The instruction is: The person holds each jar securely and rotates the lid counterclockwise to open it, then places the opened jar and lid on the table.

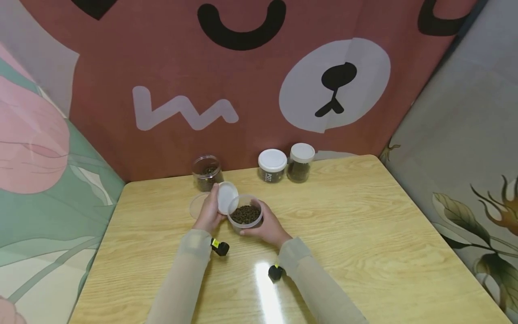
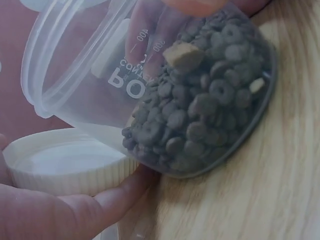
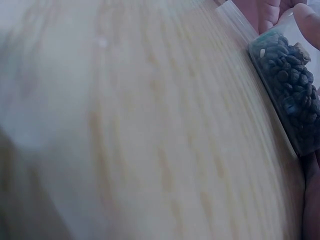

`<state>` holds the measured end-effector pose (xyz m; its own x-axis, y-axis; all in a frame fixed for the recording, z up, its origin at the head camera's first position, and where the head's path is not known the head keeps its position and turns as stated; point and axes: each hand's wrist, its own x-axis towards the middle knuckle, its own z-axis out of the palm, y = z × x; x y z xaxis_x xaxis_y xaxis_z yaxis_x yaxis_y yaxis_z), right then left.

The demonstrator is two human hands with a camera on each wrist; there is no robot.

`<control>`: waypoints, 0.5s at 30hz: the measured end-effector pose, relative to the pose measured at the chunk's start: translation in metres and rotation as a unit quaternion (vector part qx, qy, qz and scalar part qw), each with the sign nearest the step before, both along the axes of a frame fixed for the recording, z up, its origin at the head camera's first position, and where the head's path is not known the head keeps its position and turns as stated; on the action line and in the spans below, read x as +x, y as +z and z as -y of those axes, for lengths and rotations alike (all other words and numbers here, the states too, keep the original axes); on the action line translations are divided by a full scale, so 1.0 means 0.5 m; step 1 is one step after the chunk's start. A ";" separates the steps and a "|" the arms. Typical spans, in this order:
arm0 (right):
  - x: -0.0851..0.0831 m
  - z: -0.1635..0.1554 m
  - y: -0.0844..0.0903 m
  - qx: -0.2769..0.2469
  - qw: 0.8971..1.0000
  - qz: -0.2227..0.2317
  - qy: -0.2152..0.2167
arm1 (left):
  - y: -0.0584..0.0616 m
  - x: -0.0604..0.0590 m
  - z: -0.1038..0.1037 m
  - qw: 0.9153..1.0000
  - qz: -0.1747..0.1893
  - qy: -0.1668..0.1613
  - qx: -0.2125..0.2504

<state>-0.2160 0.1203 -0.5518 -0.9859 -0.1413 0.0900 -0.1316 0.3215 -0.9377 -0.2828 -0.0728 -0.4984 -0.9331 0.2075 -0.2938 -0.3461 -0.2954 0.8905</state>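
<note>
My right hand grips the open jar at frame centre; left hand pinches its lid, best kept level over the mouth.

Wooden table with three jars

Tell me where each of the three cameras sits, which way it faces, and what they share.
Head: worn high, looking forward and down at the table; both forearms, left hand with white lid, right hand gripping the open jar.
Left wrist: close, facing the tilted open jar of pellets and the white lid; fingertips show.
Right wrist: low, blurred, across the tabletop at the open jar; fingers at the edge.
Shared: the open jar appears in all views.
</note>
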 end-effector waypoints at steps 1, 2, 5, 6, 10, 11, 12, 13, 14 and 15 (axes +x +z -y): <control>0.001 0.000 0.000 0.001 1.000 0.000 0.001 | -0.001 0.000 -0.001 1.000 0.000 0.003 -0.003; 0.001 -0.001 0.001 0.003 1.000 0.001 0.001 | -0.001 0.000 -0.002 1.000 0.001 0.008 -0.004; 0.002 -0.001 0.001 0.007 1.000 0.001 0.002 | -0.001 0.000 -0.006 1.000 0.001 0.023 -0.019; 0.002 -0.001 0.001 0.007 1.000 0.001 0.002 | -0.001 0.000 -0.007 0.999 -0.002 0.027 -0.024; 0.002 -0.002 0.001 0.003 1.000 -0.002 0.003 | -0.001 -0.002 -0.014 0.997 -0.021 0.051 -0.058; 0.002 -0.003 0.001 0.002 1.000 -0.003 0.004 | -0.002 -0.003 -0.015 0.996 -0.028 0.057 -0.065; 0.002 -0.003 0.000 0.001 1.000 -0.004 0.004 | -0.002 -0.003 -0.016 0.995 -0.033 0.062 -0.068; 0.001 -0.003 0.000 0.002 1.000 -0.004 0.005 | -0.002 -0.003 -0.016 0.994 -0.039 0.067 -0.076; 0.001 -0.003 0.000 0.003 1.000 -0.004 0.005 | -0.002 -0.003 -0.017 0.993 -0.044 0.071 -0.079; 0.001 -0.004 -0.001 0.003 1.000 -0.003 0.005 | -0.002 -0.003 -0.017 0.993 -0.050 0.072 -0.085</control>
<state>-0.2157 0.1222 -0.5522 -0.9837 -0.1525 0.0950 -0.1407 0.3252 -0.9351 -0.2844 -0.0642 -0.4994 -0.9756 0.0253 -0.2180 -0.2189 -0.1780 0.9594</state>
